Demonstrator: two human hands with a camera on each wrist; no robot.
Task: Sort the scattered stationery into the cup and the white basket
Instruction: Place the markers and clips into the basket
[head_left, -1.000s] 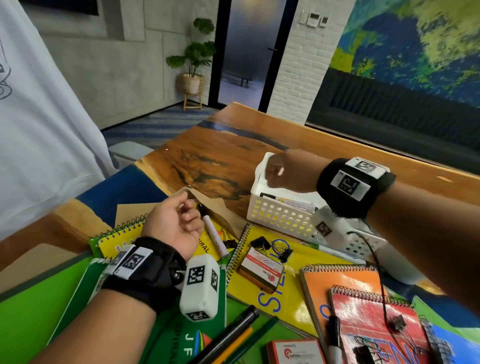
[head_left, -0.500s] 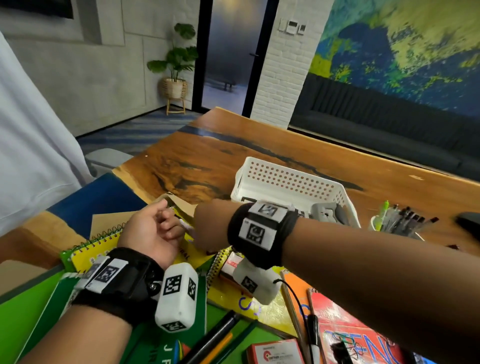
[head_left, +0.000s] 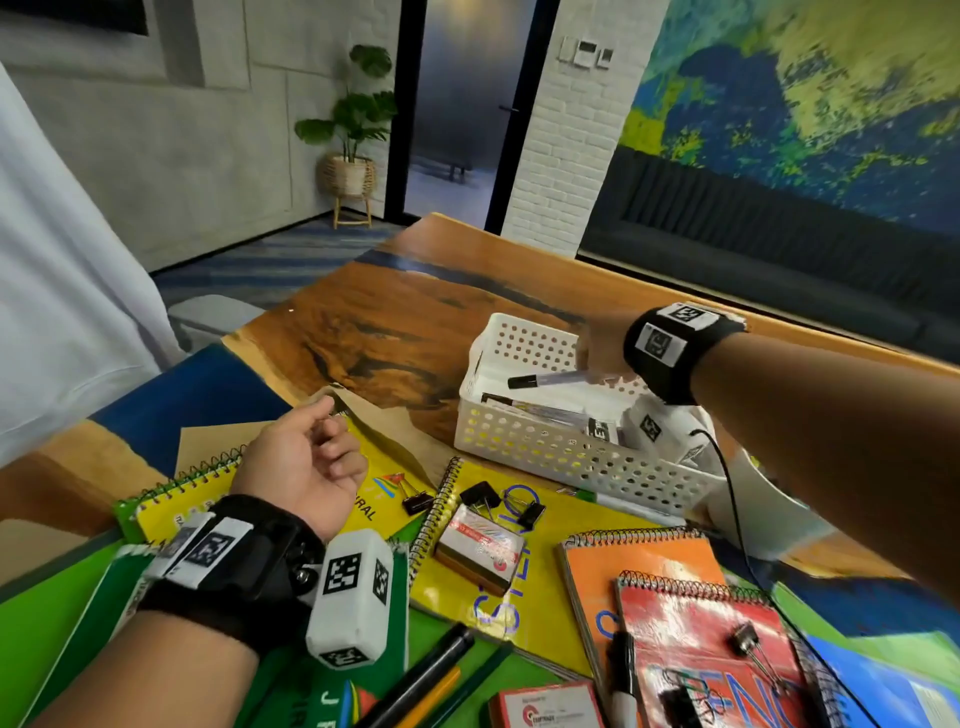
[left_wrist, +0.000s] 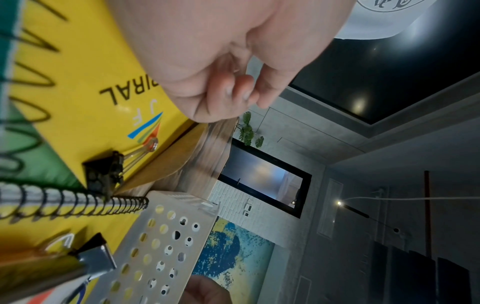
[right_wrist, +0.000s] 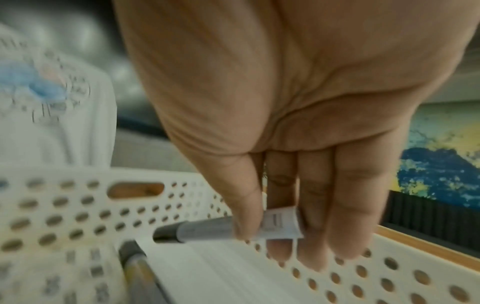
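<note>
Stationery lies scattered over a spread of notebooks, and the risks run across the table from the left. The left hand (head_left: 304, 467) rests on the yellow notebook (head_left: 379, 491) with its fingers loosely curled and nothing in them; if it shifts, it could nudge the small black clip (head_left: 415, 503) just beside it further under the paper. Toward the middle, more clips (head_left: 498, 501) and a small box (head_left: 480, 551) sit on another yellow cover, near the front wall of the white basket (head_left: 545, 457). A forearm sweeping low on the way back could scatter them.

Further right, the right hand (head_left: 597, 348) pinches a marker (head_left: 550, 379) by its tail end between thumb and fingers, holding it level over the basket, above the pens already inside. Because the grip sits at one end, the capped end may dip or swing on release. Let go too near the rim, the marker could bounce off the wall and roll onto the table. The cup is not clearly in view, so whether the basket is the right place for this marker cannot be judged.
</note>
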